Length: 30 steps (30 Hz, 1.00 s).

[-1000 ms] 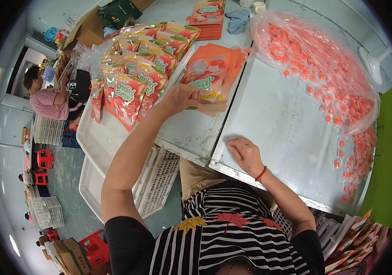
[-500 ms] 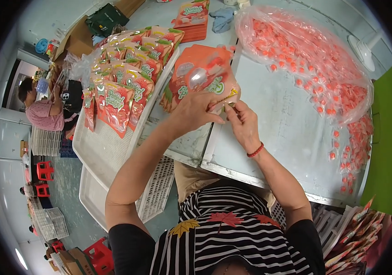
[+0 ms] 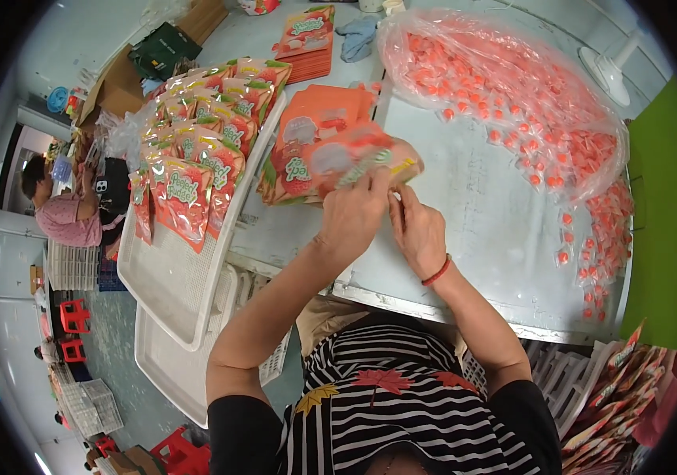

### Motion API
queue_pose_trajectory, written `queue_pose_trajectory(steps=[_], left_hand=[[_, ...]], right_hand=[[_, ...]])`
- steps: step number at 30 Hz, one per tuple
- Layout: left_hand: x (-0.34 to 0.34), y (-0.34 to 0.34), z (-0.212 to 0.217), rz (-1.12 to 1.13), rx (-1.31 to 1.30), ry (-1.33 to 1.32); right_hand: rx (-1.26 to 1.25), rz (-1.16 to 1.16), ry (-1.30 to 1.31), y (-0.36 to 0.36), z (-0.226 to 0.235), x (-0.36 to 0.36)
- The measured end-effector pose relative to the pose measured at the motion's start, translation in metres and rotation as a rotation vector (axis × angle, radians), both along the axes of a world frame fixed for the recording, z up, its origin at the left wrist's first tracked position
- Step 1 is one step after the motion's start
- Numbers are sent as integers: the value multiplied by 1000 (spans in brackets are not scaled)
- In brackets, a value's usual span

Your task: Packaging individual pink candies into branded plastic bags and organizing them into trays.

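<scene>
one pouch (image 3: 348,157), light and slick i'd guess, best held by the edge where left hand (image 3: 352,220) and right hand (image 3: 420,236) pinch it.

1. Pouches (image 3: 184,198): glossy plastic film, creased.
2. Bag (image 3: 512,83): thin clear plastic, shiny, wrinkled.
3. Tray (image 3: 166,273): matt plastic, mesh-textured.
4. Rag (image 3: 356,41): soft-looking cloth, matt.
5. Tabletop (image 3: 481,229): smooth, metal-like, low sheen.
6. Stool (image 3: 75,314): smooth plastic.

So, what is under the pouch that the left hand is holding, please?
Past the upper and left edges of the held pouch, more flat pouches show, lying overlapped on the table. It covers the rest, so how far they continue beneath cannot be seen.
</scene>
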<state>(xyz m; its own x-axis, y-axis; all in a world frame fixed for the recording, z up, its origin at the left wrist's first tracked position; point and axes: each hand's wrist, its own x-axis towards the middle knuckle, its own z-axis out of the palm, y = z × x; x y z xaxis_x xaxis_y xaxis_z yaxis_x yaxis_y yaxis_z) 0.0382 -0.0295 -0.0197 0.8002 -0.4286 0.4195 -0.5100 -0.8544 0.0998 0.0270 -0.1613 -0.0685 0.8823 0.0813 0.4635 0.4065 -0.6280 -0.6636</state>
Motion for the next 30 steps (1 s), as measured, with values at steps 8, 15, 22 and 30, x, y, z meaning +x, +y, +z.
queue_pose_trajectory(steps=[8, 15, 22, 30], left_hand=[[-11, -21, -31, -37, 2, 35], [-14, -38, -43, -79, -72, 107], [-26, -61, -55, -179, -160, 32], [-54, -98, -54, -316, -169, 72]], right_hand=[[624, 138, 639, -43, 6, -2], [255, 185, 556, -60, -39, -7], [1676, 359, 1205, -69, -24, -4], [1608, 301, 927, -79, -33, -21]])
